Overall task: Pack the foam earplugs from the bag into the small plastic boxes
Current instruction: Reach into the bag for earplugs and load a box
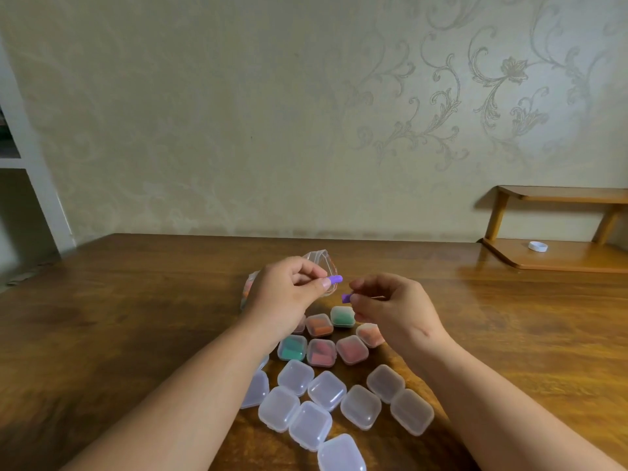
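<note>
Above the wooden bench, the left hand pinches a purple earplug and the right hand pinches a second purple earplug. Behind the left hand lies the clear bag; nearer lie filled boxes and empty boxes, lids closed.

Glossy brown wooden table, clear plastic bag lying mid-table, closed filled boxes holding orange, red and green pieces clustered at the bag's 6 o'clock, closed empty boxes huddled at 6 o'clock of those, wooden shelf stand well apart at 2 o'clock.
</note>
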A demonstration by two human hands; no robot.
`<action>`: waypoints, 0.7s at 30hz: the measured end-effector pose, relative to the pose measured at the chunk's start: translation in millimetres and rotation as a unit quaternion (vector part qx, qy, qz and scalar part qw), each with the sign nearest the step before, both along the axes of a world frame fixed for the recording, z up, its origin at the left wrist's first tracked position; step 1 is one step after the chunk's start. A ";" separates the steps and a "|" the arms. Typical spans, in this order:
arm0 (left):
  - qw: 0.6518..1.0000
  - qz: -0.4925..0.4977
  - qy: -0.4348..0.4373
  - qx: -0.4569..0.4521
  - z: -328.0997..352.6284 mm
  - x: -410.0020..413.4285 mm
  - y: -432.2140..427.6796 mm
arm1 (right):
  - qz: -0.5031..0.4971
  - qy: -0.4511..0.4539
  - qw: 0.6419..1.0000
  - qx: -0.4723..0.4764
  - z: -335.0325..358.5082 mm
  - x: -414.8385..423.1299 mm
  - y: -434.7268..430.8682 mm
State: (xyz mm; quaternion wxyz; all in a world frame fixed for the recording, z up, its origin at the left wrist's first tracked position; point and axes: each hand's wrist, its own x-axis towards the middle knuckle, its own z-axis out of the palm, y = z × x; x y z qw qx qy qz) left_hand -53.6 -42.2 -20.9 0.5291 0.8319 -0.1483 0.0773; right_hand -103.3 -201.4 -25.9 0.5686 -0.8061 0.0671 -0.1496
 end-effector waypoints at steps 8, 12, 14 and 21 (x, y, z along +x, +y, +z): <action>0.999 -0.030 0.011 0.023 -0.1 -6.3 -3.3 | 0.034 -0.004 0.996 0.087 -0.3 -2.3 4.8; 0.999 -0.025 0.007 0.041 0.3 -8.1 -5.4 | 0.048 -0.006 0.991 0.125 -0.1 -2.4 5.0; 0.999 -0.027 0.008 0.044 0.8 -9.0 -5.5 | 0.047 -0.008 0.991 0.128 -0.6 -2.6 5.4; 0.991 -0.038 -0.048 0.117 4.3 -13.6 -5.5 | -0.048 -0.023 0.994 0.091 -0.1 4.4 -4.3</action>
